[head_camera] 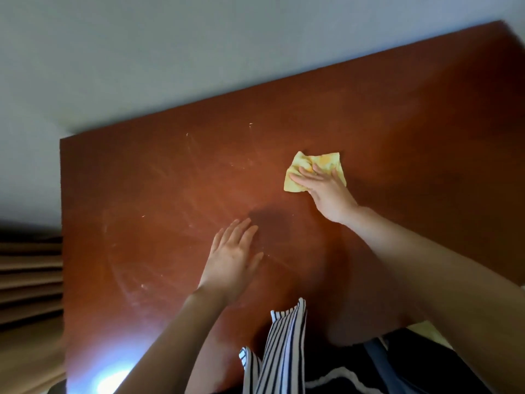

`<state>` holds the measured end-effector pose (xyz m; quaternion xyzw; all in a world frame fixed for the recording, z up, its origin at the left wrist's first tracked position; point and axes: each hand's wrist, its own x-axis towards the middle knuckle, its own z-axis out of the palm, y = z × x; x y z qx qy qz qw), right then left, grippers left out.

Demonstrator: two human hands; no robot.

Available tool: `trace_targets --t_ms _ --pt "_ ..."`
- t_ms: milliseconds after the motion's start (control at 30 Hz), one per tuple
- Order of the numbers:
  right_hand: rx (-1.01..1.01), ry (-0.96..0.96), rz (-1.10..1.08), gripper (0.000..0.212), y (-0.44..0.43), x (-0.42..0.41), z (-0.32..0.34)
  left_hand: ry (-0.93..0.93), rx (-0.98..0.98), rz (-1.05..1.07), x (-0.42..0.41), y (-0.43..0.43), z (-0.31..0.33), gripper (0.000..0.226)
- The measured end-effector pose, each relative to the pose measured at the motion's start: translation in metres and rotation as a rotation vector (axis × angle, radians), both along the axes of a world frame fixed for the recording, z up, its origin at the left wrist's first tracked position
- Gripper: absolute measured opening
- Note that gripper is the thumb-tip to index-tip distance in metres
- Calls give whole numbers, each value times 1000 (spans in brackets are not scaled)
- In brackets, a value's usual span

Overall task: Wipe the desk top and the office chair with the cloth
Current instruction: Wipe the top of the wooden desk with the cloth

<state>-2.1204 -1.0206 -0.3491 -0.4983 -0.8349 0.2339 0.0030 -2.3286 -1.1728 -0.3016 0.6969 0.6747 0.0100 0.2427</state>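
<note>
The crumpled yellow cloth [314, 170] lies on the reddish-brown desk top [176, 177], right of its centre, pressed flat under the straight, spread fingers of the right hand [326, 191]. Nearer the front edge, the left hand [231, 258] rests palm-down on the streaked wood, fingers extended and grasping nothing. A striped garment [281, 351] hangs at the near edge.

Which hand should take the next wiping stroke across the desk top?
Right. The right hand presses flat on the yellow cloth, so it can likely sweep at once; the left hand rests bare on the desk top, apart from the cloth.
</note>
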Motion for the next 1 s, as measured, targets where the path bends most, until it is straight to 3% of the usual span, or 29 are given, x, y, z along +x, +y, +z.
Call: trace_targets --t_ms 400,633,800,1000 --pt "-40 30 -444 56 -199 -40 -3 88 -99 -429 -51 -43 -6 68" --pt "-57 -6 -407 69 -272 -43 -7 124 -91 -531 -43 -57 -18 73" --pt "-18 -76 -256 73 -262 -4 -4 176 -26 -540 -36 -52 -27 86" --pt "0 -141 -317 75 -186 44 -6 295 -23 -619 -28 -44 -31 98"
